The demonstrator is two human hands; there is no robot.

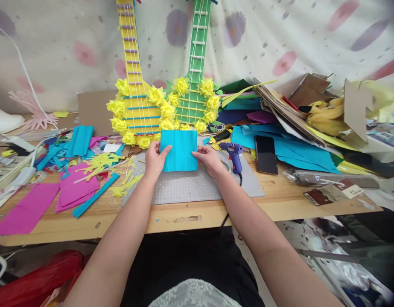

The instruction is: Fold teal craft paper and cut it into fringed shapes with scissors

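Between my two hands a blue sheet of crepe paper (179, 151) is held up over the grey cutting mat (184, 187). My left hand (155, 157) pinches its left edge, thumb in front. At the right edge, the fingers of my right hand (209, 158) are closed on the same sheet. Just behind stand a yellow paper guitar (142, 111) and a green paper guitar (192, 104), both trimmed with yellow paper flowers (121, 108). A purple glue gun (234, 155) lies to the right of my right hand.
Pink paper sheets (77, 183), a folded blue strip (96, 195) and yellow scraps (126, 183) lie on the left. A black phone (266, 154), blue paper (299, 151) and piled cardboard (286, 111) are on the right. The wooden table's edge (190, 219) runs in front.
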